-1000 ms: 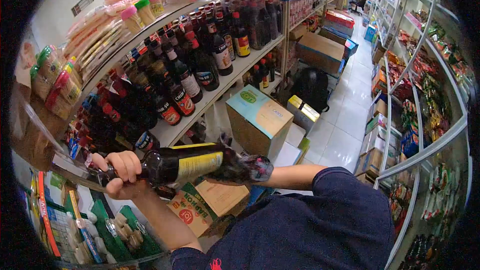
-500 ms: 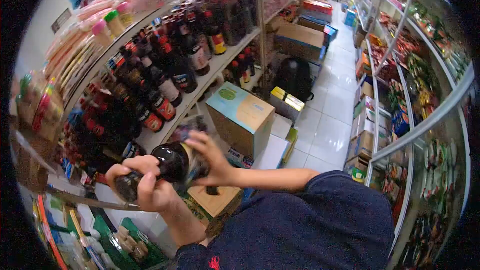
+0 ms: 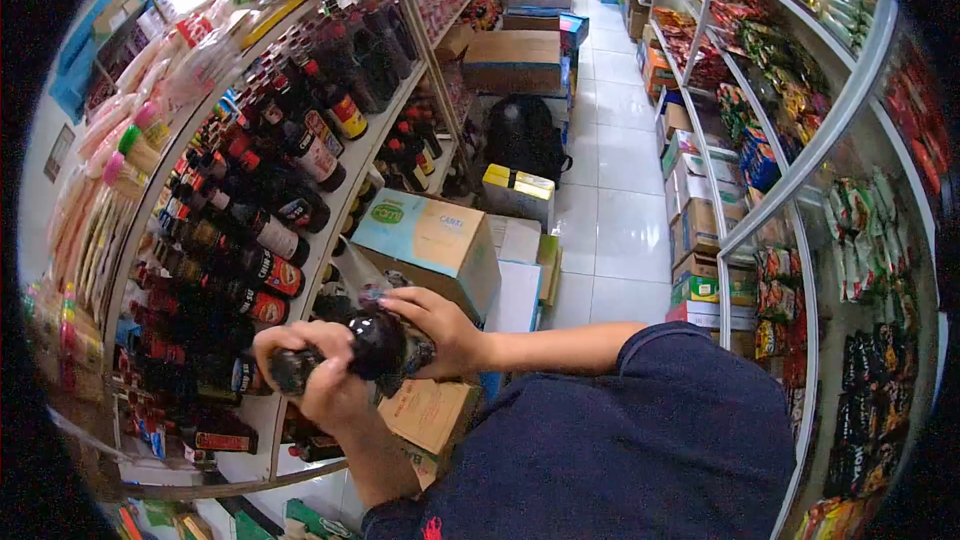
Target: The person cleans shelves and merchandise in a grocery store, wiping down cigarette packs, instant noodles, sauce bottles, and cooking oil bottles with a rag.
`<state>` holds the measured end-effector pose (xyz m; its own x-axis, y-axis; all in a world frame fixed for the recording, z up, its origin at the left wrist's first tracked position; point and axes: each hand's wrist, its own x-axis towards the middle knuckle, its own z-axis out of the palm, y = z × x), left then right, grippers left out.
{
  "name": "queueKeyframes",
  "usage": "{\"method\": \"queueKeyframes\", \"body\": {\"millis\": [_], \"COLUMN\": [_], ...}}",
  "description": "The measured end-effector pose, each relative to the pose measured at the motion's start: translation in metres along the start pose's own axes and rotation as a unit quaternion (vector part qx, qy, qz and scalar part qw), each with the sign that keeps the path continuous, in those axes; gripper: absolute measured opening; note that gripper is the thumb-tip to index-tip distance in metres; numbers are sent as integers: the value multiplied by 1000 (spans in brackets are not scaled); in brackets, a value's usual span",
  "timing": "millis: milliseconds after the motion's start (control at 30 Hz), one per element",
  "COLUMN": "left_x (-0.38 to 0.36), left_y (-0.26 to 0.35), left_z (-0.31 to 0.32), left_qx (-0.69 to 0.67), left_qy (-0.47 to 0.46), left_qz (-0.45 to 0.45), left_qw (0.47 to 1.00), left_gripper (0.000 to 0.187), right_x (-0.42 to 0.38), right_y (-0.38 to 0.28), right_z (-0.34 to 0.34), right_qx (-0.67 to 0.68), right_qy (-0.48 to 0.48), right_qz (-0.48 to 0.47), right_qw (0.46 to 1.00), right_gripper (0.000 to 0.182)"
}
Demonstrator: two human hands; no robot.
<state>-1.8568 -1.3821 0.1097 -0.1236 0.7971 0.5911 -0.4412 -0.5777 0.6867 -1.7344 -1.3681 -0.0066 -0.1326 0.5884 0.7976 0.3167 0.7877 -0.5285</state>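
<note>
A dark glass bottle [image 3: 376,342] is tilted in front of the shelf, held between both hands. My left hand [image 3: 318,372] is closed around its narrower end, where a dark rounded tip pokes out past the fingers. My right hand [image 3: 438,328] is wrapped on the wider end, and its fingers cover much of the label. Just beyond my right fingertips is a small purplish, crumpled-looking patch that I cannot make out. Rows of dark sauce bottles [image 3: 283,275] with red and white labels stand on the shelf to the left.
An open-topped-looking brown carton [image 3: 430,415] lies below my hands. A blue and tan carton [image 3: 425,235] stands beside the shelf [image 3: 395,120]. Further on are a black backpack [image 3: 522,135] and a larger box [image 3: 512,60]. A tiled aisle [image 3: 600,230] runs between shelves with packets [image 3: 865,240].
The view has turned, so shelf and aisle sit further left. Both hands still grip the bottle, whose body now shows less between them. The right hand has shifted along or around it.
</note>
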Motion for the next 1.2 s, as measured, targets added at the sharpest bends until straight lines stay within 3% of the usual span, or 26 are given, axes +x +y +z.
{"method": "queueKeyframes", "body": {"millis": [67, 267, 333, 400, 467, 533, 600, 667, 767, 867, 933, 1000, 1067, 1100, 1133, 1200], "left_x": [1, 13, 16, 17, 18, 23, 26, 27, 27, 21, 19, 18, 18, 17, 16, 20], "left_y": [-6, -15, -22, -32, -35, -38, -42, -41, -38, -39, -39, -37, -37, -36, -34, -36], "left_z": [2, 3, 6, 10, 11, 6, 1, 5, 6, 6, 3, 2, -1, -1, 1, 3], "left_qx": [-41, -144, -168, -203, -252, -271, -234, -153, -152, -150, -175, -211, -237, -253, -270, -273], "left_qy": [-79, -193, -282, -319, -199, -133, -113, -69, 14, -18, -32, -50, -108, -137, -167, -177], "left_qz": [-2, 6, 8, -25, -128, -170, -149, -135, -154, -139, -147, -144, -127, -122, -116, -111], "left_qw": [996, 971, 945, 925, 938, 938, 954, 977, 976, 979, 973, 966, 957, 950, 941, 939], "left_gripper": [36, 36, 36, 34, 31, 31, 32, 31, 30, 32, 33, 35, 35, 35, 34, 35], "right_x": [20, 65, 80, 86, 81, 66, 53, 41, 23, 23, 34, 49, 61, 66, 75, 84], "right_y": [-16, -27, -16, 1, -1, -2, -22, -41, -54, -42, -29, -28, -19, -13, -12, 10], "right_z": [-16, -58, -66, -63, -59, -60, -59, -56, -34, -27, -38, -46, -56, -62, -67, -65], "right_qx": [26, 37, 146, 307, 286, 150, -79, -86, -118, -147, -73, -48, 88, 193, 225, 258], "right_qy": [-11, -125, -281, -340, -206, -112, -84, -73, -46, 13, -51, -39, -160, -259, -311, -378], "right_qz": [1, 0, 33, 109, 75, 32, -54, -27, 13, 33, 56, 40, 54, 187, 228, 202], "right_qw": [1000, 991, 948, 882, 933, 982, 992, 993, 992, 988, 994, 997, 982, 928, 895, 866], "right_gripper": [86, 78, 73, 64, 59, 58, 64, 73, 83, 84, 80, 71, 63, 63, 66, 55]}}
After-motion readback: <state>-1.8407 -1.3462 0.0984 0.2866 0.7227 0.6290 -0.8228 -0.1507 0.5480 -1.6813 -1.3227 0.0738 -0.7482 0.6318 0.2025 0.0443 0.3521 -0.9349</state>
